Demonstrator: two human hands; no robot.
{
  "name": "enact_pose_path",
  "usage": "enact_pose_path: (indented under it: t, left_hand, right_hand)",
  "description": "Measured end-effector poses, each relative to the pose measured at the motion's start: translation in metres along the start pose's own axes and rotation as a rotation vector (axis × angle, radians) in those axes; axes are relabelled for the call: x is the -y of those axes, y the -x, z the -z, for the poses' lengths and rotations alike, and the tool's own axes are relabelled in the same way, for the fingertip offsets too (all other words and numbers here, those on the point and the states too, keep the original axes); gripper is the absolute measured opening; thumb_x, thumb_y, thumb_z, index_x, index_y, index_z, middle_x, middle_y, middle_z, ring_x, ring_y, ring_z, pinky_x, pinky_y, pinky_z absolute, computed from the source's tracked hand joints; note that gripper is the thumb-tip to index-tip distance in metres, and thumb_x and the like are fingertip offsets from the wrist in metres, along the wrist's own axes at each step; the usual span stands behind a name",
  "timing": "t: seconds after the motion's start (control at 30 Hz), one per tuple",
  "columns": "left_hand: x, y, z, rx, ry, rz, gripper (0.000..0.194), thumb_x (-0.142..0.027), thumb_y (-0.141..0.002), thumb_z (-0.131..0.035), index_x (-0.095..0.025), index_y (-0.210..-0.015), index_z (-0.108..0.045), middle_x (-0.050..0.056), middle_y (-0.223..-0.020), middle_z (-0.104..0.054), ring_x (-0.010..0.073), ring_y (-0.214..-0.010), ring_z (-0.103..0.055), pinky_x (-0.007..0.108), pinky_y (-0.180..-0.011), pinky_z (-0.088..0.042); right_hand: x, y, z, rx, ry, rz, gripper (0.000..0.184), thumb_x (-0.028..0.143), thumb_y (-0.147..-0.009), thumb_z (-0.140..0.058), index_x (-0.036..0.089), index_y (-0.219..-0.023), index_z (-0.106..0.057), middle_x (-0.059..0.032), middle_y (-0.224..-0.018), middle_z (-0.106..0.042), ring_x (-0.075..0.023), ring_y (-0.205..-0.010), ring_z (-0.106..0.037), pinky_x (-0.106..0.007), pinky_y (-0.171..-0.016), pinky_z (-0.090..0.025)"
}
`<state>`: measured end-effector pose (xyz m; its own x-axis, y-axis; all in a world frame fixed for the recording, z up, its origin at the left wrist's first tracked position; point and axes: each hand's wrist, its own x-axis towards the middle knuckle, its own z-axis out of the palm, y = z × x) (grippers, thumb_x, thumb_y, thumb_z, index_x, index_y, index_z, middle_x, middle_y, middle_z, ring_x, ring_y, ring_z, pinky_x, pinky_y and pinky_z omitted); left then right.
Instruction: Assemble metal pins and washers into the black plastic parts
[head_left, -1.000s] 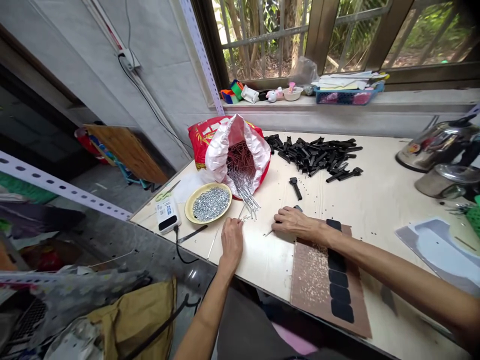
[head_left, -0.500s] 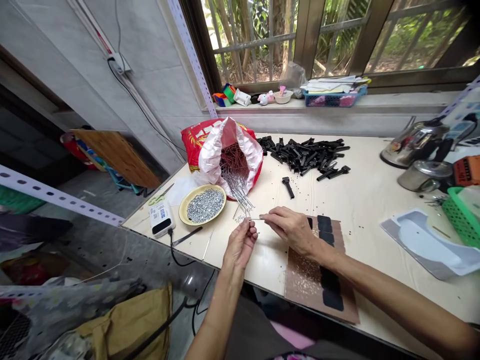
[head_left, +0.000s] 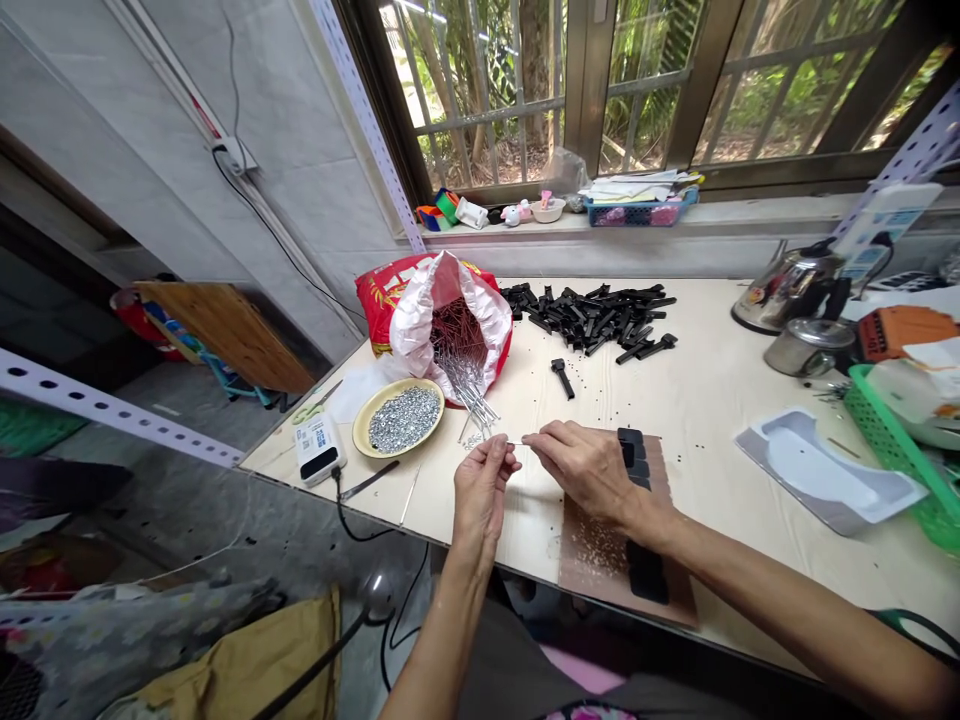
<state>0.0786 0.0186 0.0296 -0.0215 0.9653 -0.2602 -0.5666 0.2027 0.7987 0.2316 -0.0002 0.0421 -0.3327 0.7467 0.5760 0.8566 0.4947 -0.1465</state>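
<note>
My left hand point(head_left: 484, 490) is closed in a pinch at one end of a thin metal rod point(head_left: 514, 442). My right hand point(head_left: 589, 470) pinches the other end, just above the table. Whether a small part sits in the left fingertips is hidden. Behind the hands, similar long thin rods point(head_left: 474, 400) spill from the mouth of a red and white bag point(head_left: 405, 335). A yellow plate point(head_left: 361, 440) full of small silver metal pieces point(head_left: 406, 418), which look like nuts, stands to the left.
Black plastic parts point(head_left: 600, 315) lie heaped at the back, with a single one point(head_left: 561, 379) nearer. Under my right arm is a brown board point(head_left: 592, 550) with black pads. A white device point(head_left: 318, 447), a kettle point(head_left: 787, 285) and a green basket point(head_left: 900, 460) stand around.
The view has shifted slightly, so the table things appear a bit further left. Both hands keep their pinch on the rod, the left fingers having moved slightly.
</note>
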Motion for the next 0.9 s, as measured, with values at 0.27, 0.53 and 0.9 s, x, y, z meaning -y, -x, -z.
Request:
enact_pose_path:
  t: [0.27,0.53,0.9]
  left_hand:
    - [0.008,0.006,-0.005,0.033,-0.229,-0.183,0.024,-0.029,-0.068,-0.074,-0.011,-0.08,-0.063,-0.002,-0.063,-0.059,0.0061,-0.056,-0.053,0.021,-0.061,-0.045]
    - [0.015,0.007,-0.009,0.05,-0.367,-0.23,0.026,-0.035,-0.071,-0.07,-0.011,-0.08,-0.064,-0.001,-0.063,-0.059,0.0088,-0.058,-0.054,0.024,-0.063,-0.045]
    - [0.038,0.018,-0.03,0.207,-0.437,0.01,0.059,-0.043,-0.072,-0.068,-0.014,-0.121,-0.055,0.002,-0.081,-0.062,0.0088,-0.061,-0.056,0.023,-0.058,-0.048]
  right_hand:
    - [0.001,0.008,0.001,-0.043,0.062,-0.035,0.025,0.025,-0.097,-0.04,0.018,-0.086,-0.062,-0.0043,-0.075,-0.062,-0.014,-0.071,-0.052,-0.027,-0.061,-0.03]
    - [-0.002,0.014,0.004,-0.002,0.0,-0.114,0.029,0.03,-0.096,-0.042,0.017,-0.08,-0.062,-0.0037,-0.073,-0.061,-0.0137,-0.069,-0.054,-0.027,-0.061,-0.03]
    - [-0.05,0.073,0.034,0.066,-0.211,-0.326,0.02,0.031,-0.095,-0.045,0.021,-0.095,-0.062,-0.0026,-0.089,-0.062,-0.0126,-0.078,-0.059,-0.023,-0.064,-0.043]
